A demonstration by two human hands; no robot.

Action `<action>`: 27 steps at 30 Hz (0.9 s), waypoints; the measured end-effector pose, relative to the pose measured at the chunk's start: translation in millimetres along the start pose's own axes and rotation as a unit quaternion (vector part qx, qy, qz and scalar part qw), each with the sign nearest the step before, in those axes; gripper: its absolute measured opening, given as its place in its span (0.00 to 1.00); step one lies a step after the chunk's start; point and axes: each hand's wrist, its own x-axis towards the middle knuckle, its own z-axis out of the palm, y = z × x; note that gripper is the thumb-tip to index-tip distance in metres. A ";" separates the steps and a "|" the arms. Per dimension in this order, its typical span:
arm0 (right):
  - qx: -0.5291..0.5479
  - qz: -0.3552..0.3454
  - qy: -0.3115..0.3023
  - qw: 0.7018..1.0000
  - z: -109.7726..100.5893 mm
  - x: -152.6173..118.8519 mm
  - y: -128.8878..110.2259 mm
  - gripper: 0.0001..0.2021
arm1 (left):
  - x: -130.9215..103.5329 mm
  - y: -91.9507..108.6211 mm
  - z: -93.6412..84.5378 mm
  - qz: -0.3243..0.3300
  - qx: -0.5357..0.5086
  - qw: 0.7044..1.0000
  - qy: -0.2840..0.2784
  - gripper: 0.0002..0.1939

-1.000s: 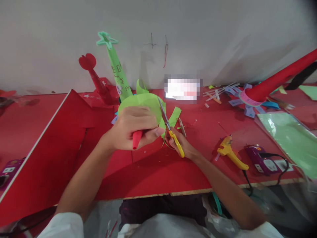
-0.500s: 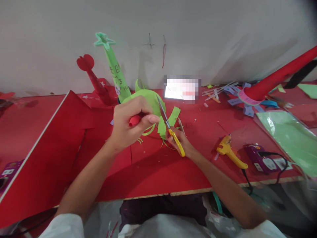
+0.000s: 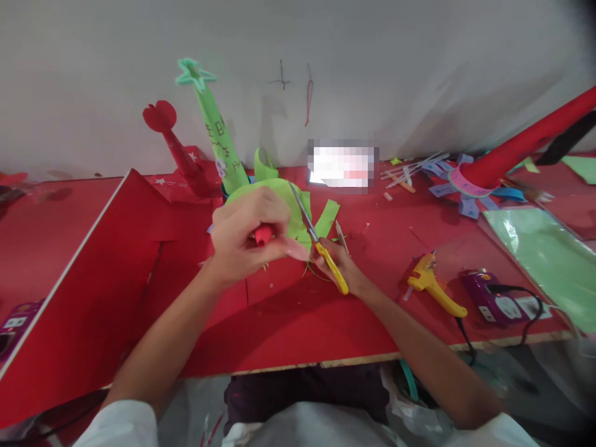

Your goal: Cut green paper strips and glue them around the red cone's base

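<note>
My left hand (image 3: 249, 233) is wrapped round a small red roll (image 3: 264, 234), whose end shows between the fingers. To its right, my right hand (image 3: 338, 264) is closed round the yellow handles of a pair of scissors (image 3: 331, 267), with the blades pointing up and to the left. Behind both hands lies a green paper piece (image 3: 279, 192), partly covered by my left hand. A green paper strip (image 3: 327, 217) is just right of the blades. Thin green scraps lie near my right hand.
A green tube with a star top (image 3: 217, 133) and a red figure (image 3: 174, 146) stand behind left. A large red board (image 3: 88, 298) slants at left. A lit screen (image 3: 342, 166) is at the wall. Right are a yellow glue gun (image 3: 435, 285) and a purple box (image 3: 491, 298).
My left hand has turned and shifted slightly right with the red roll, its thumb now nearer the scissors. My right hand and the scissors have hardly moved.
</note>
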 end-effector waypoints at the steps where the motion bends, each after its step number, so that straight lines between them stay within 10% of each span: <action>1: 0.003 0.000 0.005 1.000 0.9 0.7 0.0 0.31 | -1.0 -1.9 1.2 0.004 0.004 1.000 0.020 0.22; 12: -0.007 0.015 0.015 1.000 2.1 1.4 -7.9 0.31 | -4.6 -1.7 12.5 -0.081 0.015 0.992 0.092 0.23; 27: 0.003 -0.011 -0.004 1.000 1.5 -2.3 -6.4 0.30 | -12.2 3.8 18.5 -0.013 0.030 0.985 0.167 0.23</action>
